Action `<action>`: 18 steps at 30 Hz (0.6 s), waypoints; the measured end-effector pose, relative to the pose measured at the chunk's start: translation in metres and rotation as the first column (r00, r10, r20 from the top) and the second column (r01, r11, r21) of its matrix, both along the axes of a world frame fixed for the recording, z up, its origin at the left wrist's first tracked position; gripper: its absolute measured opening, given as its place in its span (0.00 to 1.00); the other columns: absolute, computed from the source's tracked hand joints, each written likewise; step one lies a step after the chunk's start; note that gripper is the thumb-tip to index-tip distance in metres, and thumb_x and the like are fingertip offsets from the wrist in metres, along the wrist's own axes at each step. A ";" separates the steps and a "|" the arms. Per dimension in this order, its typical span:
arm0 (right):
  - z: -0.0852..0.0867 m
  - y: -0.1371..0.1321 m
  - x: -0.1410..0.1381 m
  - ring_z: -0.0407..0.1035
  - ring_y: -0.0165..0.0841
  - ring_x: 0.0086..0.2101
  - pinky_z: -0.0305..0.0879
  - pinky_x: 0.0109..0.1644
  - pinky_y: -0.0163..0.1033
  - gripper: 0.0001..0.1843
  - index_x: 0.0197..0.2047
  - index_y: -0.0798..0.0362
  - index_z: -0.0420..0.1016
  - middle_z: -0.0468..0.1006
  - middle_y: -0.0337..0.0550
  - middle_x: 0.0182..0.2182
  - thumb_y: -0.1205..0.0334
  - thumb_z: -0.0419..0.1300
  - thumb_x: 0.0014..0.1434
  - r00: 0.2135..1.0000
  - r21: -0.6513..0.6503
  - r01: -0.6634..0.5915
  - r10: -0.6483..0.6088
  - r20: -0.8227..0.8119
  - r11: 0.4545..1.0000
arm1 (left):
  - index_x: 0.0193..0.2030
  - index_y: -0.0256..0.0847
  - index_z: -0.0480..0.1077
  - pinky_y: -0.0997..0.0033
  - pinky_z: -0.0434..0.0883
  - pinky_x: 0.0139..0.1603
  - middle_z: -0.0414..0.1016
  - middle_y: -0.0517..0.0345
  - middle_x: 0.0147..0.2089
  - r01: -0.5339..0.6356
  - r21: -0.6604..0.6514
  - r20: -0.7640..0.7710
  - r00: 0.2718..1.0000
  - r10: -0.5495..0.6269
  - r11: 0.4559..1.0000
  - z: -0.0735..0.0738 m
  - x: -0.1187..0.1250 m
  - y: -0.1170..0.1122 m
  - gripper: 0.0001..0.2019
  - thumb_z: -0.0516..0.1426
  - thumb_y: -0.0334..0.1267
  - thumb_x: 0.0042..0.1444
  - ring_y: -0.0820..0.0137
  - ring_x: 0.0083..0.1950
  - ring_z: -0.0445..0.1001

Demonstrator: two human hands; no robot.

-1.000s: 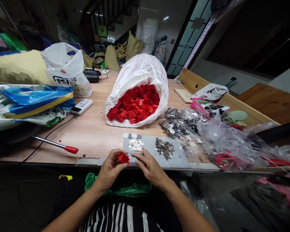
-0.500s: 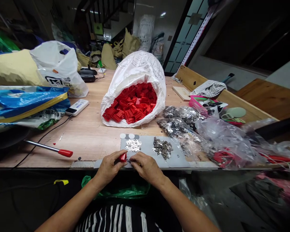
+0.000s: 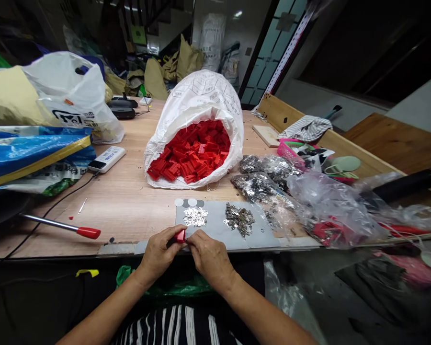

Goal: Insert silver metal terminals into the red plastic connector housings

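Observation:
My left hand [image 3: 161, 253] is closed, thumb and fingers pinching a small red plastic part [image 3: 180, 235] just over the table's front edge. My right hand [image 3: 210, 256] is closed close against the part's right side, its fingertips bunched together. Whatever lies inside those fingers is hidden. Beyond the hands, a heap of shiny silver metal pieces [image 3: 196, 216] and a heap of darker metal pieces [image 3: 239, 219] lie on a grey sheet [image 3: 215, 229]. A white woven sack [image 3: 204, 93] lies open toward me, filled with similar red plastic parts [image 3: 196, 155].
Clear bags of metal pieces [image 3: 266, 189] and a crumpled plastic bag [image 3: 330, 206] lie to the right. A red-tipped lever [image 3: 88, 233] juts in from the left, near a white power strip [image 3: 107, 159]. Blue and white bags [image 3: 36, 153] fill the left side.
My right hand has turned and its fingers have closed in nearer to the red part; the thin metal tip seen between the hands is now hidden. The whole view has shifted slightly.

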State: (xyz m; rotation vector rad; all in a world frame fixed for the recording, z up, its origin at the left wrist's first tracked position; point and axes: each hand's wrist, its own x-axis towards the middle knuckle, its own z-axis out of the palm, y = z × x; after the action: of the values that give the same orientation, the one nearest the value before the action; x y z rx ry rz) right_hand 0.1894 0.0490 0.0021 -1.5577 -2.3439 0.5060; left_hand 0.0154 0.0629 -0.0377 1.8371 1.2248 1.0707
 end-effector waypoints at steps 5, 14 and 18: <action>-0.003 0.001 0.007 0.69 0.33 0.39 0.64 0.43 0.36 0.08 0.45 0.48 0.70 0.73 0.40 0.39 0.66 0.53 0.63 0.979 -0.028 0.005 -0.010 -0.201 1.000 | 0.50 0.45 0.70 0.67 0.71 0.48 0.78 0.57 0.45 0.008 -0.063 0.076 0.997 -0.004 0.998 -0.001 -0.001 -0.004 0.16 0.60 0.34 0.53 0.67 0.45 0.76; 0.013 -0.011 0.022 0.67 0.29 0.33 0.61 0.40 0.34 0.12 0.52 0.47 0.63 0.73 0.35 0.32 0.65 0.48 0.66 0.902 -0.163 -0.113 0.033 -0.430 0.980 | 0.47 0.44 0.68 0.70 0.68 0.49 0.75 0.59 0.44 -0.027 -0.333 0.476 0.858 0.193 0.943 0.022 0.000 -0.026 0.15 0.62 0.38 0.52 0.70 0.45 0.73; 0.022 -0.017 0.014 0.66 0.28 0.28 0.60 0.38 0.33 0.21 0.63 0.44 0.55 0.73 0.31 0.26 0.62 0.47 0.67 0.903 -0.205 -0.172 0.071 -0.423 0.964 | 0.37 0.40 0.69 0.69 0.69 0.51 0.77 0.58 0.38 0.268 -0.519 0.759 0.582 0.293 0.812 0.038 0.004 -0.034 0.07 0.60 0.39 0.55 0.71 0.42 0.75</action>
State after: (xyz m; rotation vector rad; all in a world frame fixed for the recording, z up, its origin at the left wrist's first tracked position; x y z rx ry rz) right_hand 0.2034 0.0319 0.0244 -1.2402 -2.1137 1.0691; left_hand 0.0191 0.0291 0.0007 0.6515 0.8195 1.1620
